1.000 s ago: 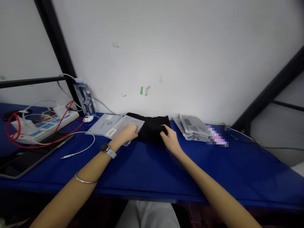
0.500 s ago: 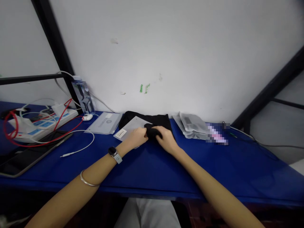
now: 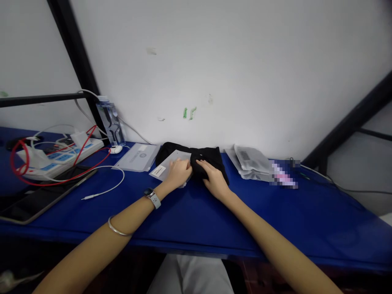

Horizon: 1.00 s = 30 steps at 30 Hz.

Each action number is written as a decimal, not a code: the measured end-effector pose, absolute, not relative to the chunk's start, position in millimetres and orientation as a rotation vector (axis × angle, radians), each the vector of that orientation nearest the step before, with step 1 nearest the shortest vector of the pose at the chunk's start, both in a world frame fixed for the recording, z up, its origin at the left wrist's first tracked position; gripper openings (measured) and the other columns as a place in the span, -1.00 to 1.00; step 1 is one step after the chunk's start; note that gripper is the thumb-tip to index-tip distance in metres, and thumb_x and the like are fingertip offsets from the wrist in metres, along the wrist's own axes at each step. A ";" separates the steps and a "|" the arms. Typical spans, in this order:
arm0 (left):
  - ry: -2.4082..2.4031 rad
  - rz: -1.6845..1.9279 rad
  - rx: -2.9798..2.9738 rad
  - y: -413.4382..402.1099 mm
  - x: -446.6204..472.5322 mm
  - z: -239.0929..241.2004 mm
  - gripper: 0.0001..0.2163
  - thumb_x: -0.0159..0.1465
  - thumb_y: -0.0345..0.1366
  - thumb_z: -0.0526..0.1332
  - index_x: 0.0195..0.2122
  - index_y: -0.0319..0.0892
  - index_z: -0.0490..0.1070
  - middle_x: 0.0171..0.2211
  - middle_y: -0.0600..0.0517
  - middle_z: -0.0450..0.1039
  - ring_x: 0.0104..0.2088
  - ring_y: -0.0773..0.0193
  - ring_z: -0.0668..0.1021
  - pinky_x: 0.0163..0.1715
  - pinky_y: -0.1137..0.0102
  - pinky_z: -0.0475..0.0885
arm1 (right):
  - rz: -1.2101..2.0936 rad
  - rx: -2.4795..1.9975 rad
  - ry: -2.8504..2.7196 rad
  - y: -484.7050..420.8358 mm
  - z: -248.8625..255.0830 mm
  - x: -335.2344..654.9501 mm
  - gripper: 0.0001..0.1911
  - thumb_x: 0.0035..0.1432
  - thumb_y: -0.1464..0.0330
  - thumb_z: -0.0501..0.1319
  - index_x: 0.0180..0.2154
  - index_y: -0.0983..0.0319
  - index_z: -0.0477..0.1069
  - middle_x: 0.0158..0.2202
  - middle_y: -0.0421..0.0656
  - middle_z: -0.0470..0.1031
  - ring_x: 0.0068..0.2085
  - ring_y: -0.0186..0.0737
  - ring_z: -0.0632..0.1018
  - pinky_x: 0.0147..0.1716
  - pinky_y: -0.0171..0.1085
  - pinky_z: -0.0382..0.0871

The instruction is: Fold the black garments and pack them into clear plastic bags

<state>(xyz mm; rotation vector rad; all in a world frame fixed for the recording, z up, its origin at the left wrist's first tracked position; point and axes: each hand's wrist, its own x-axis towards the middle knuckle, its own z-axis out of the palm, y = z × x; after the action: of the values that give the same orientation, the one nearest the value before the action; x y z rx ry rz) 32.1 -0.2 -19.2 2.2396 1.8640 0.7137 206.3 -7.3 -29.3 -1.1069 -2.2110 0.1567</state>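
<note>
A frosted plastic zip bag [image 3: 166, 164] with a white label lies slanted in front of me. My left hand [image 3: 179, 171] is closed on its right part, the fingertips curled and partly hidden. Against its right end is a folded bundle of black cloth [image 3: 197, 166], with my right hand [image 3: 216, 181] around its near side, fingers over the top and thumb below. Whether the bundle's end is inside the bag, I cannot tell. More black fabric [image 3: 171, 149] lies spread behind both hands, against the wall.
Another flat frosted bag [image 3: 136, 157] is at left; a stack of frosted bags [image 3: 252, 163] lies at right. A power strip [image 3: 61, 157] with red and white cables, a tablet [image 3: 45, 192], a clear bottle [image 3: 110, 122] and a white earbud case [image 3: 116, 149] occupy the left side.
My left hand has curled more tightly and moved slightly right over the bag. The right fingers have flattened over the black bundle, which now looks wider. The view has shifted slightly.
</note>
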 end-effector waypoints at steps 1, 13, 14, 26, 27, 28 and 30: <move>1.888 0.757 2.212 0.7 32.7 -19.3 -0.78 0.29 -0.29 -0.02 -0.45 -0.15 0.32 -0.36 -0.04 0.48 -0.16 0.09 0.46 -0.17 0.25 0.27 | 0.148 -1.110 -2.250 -8.4 -29.5 206.4 -0.19 -0.11 0.69 0.05 0.22 0.21 0.22 0.24 -0.03 0.27 0.27 -0.10 0.26 0.23 -0.04 0.20; 1.799 0.996 1.928 0.6 32.5 -15.2 -0.81 0.33 -0.34 -0.04 -0.32 -0.12 0.35 0.03 -0.01 0.39 0.08 0.04 0.30 0.02 0.08 0.22 | 0.022 -0.986 -2.607 -14.6 -18.6 201.4 -0.18 -0.13 0.70 0.06 0.23 0.23 0.19 0.28 0.02 0.20 0.32 -0.10 0.17 0.26 0.01 0.09; 1.766 0.998 1.942 -0.3 33.6 -15.2 -0.81 0.33 -0.34 -0.04 -0.31 -0.12 0.35 0.05 0.01 0.38 0.08 0.05 0.29 0.04 0.08 0.21 | 0.003 -0.953 -2.637 -13.3 -16.0 200.4 -0.19 -0.12 0.70 0.06 0.22 0.24 0.20 0.28 0.02 0.21 0.32 -0.09 0.16 0.26 0.01 0.08; 1.698 1.168 1.792 -1.1 40.0 -15.0 -0.78 0.32 -0.32 -0.04 -0.39 -0.11 0.35 0.07 0.05 0.36 0.09 0.07 0.29 0.11 0.07 0.18 | 0.088 -1.364 -2.421 14.1 -2.4 159.1 -0.64 0.09 0.56 0.07 -0.05 0.31 0.36 -0.03 0.05 0.48 -0.01 -0.09 0.51 -0.06 -0.20 0.39; 1.692 1.181 1.772 0.1 38.4 -16.1 -0.77 0.32 -0.32 -0.05 -0.37 -0.11 0.37 0.06 0.03 0.37 0.08 0.08 0.29 0.12 0.08 0.17 | 0.108 -1.234 -2.480 13.8 -3.7 159.2 -0.62 0.06 0.58 0.09 -0.04 0.32 0.36 -0.01 0.05 0.47 0.02 -0.10 0.49 -0.01 -0.20 0.36; 1.682 1.195 1.751 0.9 36.9 -17.1 -0.76 0.33 -0.32 -0.06 -0.34 -0.11 0.39 0.05 0.02 0.38 0.07 0.09 0.29 0.12 0.09 0.17 | 0.131 -1.084 -2.545 13.4 -5.0 160.4 -0.59 0.03 0.60 0.10 -0.03 0.32 0.36 0.02 0.05 0.46 0.06 -0.12 0.46 0.03 -0.20 0.33; 1.658 1.225 1.717 0.9 35.0 -18.0 -0.75 0.33 -0.32 -0.06 -0.26 -0.10 0.42 0.03 0.02 0.40 0.07 0.10 0.30 0.14 0.12 0.16 | 0.166 -0.828 -2.652 13.0 -7.1 164.4 -0.55 -0.02 0.63 0.12 -0.04 0.36 0.38 0.04 0.08 0.44 0.09 -0.12 0.43 0.10 -0.19 0.29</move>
<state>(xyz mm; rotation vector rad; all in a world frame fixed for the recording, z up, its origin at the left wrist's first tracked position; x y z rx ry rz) 35.0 0.9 -18.0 1.7172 1.6581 1.2253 164.4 13.0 -7.1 -0.8281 -2.6518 0.1663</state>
